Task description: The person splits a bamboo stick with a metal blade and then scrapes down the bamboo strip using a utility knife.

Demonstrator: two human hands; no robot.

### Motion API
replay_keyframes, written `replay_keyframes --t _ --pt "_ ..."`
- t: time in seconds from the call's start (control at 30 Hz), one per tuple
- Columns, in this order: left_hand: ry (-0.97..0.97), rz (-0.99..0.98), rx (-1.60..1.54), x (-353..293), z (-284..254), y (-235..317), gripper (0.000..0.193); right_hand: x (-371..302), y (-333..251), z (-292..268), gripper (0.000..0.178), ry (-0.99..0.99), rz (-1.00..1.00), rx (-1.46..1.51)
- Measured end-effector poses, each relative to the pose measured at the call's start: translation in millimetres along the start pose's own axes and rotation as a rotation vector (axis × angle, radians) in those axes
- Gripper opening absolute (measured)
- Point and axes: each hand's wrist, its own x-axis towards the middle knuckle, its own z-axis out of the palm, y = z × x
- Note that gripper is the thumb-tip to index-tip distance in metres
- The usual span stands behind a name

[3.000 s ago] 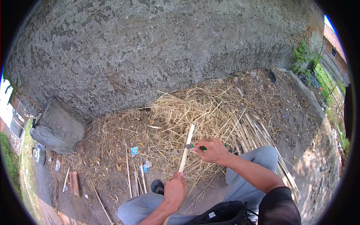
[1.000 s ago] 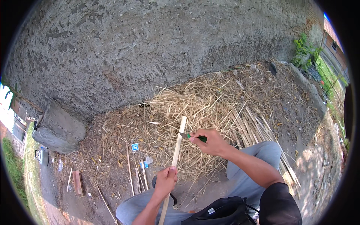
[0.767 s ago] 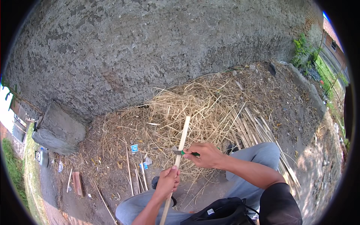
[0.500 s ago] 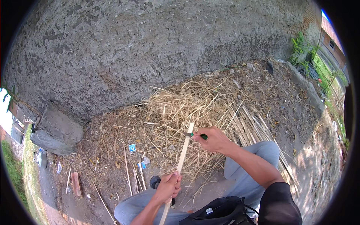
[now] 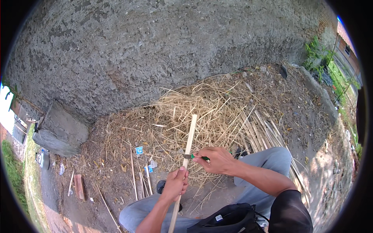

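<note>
My left hand (image 5: 176, 184) is closed round a long pale strip of split wood or bamboo (image 5: 190, 134), which slants up and away from between my knees. In my right hand (image 5: 214, 160) is a knife (image 5: 188, 156) with a green handle, gripped in closed fingers. Its short dark blade lies across the strip, a little above my left thumb. Beyond the strip's far end spreads a heap of thin straw-coloured shavings (image 5: 202, 101).
Several finished-looking pale strips (image 5: 260, 132) lie to the right of the shavings. More thin sticks (image 5: 133, 171) rest on the dirt at left, near blue wrappers (image 5: 139, 150). A concrete block (image 5: 62, 130) stands against the rough grey wall (image 5: 155, 50). A brick-red piece (image 5: 79, 187) lies at left.
My right hand has drawn the knife down along the strip, nearer to my left hand. The left hand keeps its hold, and the strip's far end has risen slightly in view.
</note>
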Motion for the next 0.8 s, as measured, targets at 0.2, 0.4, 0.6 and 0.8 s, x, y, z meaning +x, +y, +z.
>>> replay_keyframes --t 0.2,0.4,0.6,0.8 --pt "0.064 0.093 0.093 -0.5 8.7 -3.4 0.031 2.1 -0.4 -1.8 0.020 0.075 -0.040 -0.036" --pt "0.123 0.121 0.118 1.3 18.8 -2.3 0.031 5.5 8.6 0.2 0.019 0.122 -0.030 -0.011" --pt "0.124 0.103 0.069 1.0 22.7 1.3 0.028 11.3 16.2 4.0 0.018 0.146 -0.024 -0.009" --pt "0.043 0.038 0.142 -20.4 32.3 -28.9 0.029 34.9 57.9 -23.4 0.023 0.135 0.411 -0.063"
